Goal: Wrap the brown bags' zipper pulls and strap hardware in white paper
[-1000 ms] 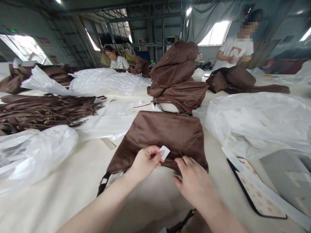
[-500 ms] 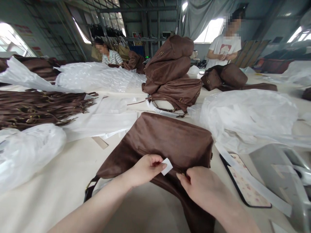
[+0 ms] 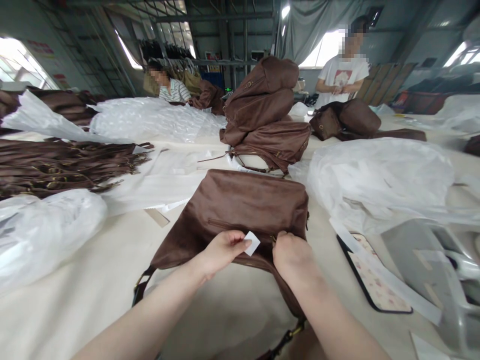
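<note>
A brown bag [image 3: 251, 195] lies on the pale table with a zipper across its upper face and a strap at each lower end. My left hand [image 3: 224, 252] is closed, pinching a small white card [image 3: 252, 243] over the bag. To its right, my right hand [image 3: 292, 255] is closed at the bag, its fingertips by the brass zipper pull [image 3: 273, 239]. What those fingertips grip is largely hidden.
Brown bags [image 3: 262, 100] are stacked behind. Brown straps [image 3: 56, 167] and clear plastic [image 3: 45, 232] lie left. More plastic [image 3: 378, 180], a patterned phone [image 3: 378, 280] and a grey tape dispenser [image 3: 431, 270] are right. Two people stand or sit beyond the table.
The bag has shifted slightly left and away from me, and its right strap end now shows. My right hand has moved up and left along the zipper; my left hand moved slightly with the card.
</note>
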